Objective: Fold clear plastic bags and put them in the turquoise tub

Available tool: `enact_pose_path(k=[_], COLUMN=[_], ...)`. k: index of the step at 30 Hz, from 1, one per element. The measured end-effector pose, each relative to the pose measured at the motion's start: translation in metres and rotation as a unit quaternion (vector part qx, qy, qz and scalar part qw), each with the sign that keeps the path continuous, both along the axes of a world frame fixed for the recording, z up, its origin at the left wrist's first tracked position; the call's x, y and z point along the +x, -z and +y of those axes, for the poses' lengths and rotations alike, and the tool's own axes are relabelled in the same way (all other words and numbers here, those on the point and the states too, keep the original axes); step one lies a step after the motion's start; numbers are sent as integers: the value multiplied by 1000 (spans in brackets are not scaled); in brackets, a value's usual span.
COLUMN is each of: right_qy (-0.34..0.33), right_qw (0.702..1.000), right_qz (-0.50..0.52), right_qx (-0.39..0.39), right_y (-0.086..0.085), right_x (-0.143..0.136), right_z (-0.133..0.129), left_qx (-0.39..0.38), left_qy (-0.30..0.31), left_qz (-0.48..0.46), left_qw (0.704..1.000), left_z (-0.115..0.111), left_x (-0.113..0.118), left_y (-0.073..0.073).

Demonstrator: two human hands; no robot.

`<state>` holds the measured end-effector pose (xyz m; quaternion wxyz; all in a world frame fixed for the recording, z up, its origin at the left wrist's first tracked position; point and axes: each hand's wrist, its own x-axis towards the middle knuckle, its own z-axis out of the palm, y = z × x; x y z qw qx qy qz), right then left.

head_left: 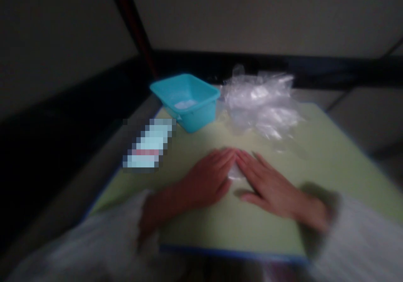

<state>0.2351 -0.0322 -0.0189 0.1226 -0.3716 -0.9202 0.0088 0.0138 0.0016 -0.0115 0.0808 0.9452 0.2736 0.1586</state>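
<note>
Left hand (pixel 210 175) and right hand (pixel 267 181): both open, fingers extended, tips meeting, laid over a small pale piece (pixel 235 173) mid-table, seemingly to hold it flat. Table (pixel 233 231): yellow-green, blue-edged. Pixelated rectangular item (pixel 149 143): by the left edge, clear of both hands. Turquoise basin (pixel 201 118): far left corner, open-topped; whitish matter (pixel 185 104) inside, too blurred to identify. Clear plastic heap (pixel 261 101): far edge, right of the basin, perhaps kept within reach.
</note>
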Motion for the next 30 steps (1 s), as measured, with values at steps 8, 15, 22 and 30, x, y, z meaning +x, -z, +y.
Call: enact_pose_path(k=[8, 15, 22, 30], right_qy=[1, 7, 6, -1], right_qw=[1000, 1000, 1000, 1000], right_qz=[-21, -4, -3, -21], right_qx=[-1, 5, 3, 4], right_y=[0, 3, 4, 3], right_x=[0, 1, 2, 6], right_z=[-2, -4, -3, 0], left_qx=[-25, -42, -82, -136], left_qy=[18, 34, 105, 128], left_qz=[101, 108, 55, 42], left_qw=[994, 993, 990, 981], left_z=[-3, 0, 11, 20], left_x=[-5, -7, -18, -27], left_y=[3, 1, -2, -9])
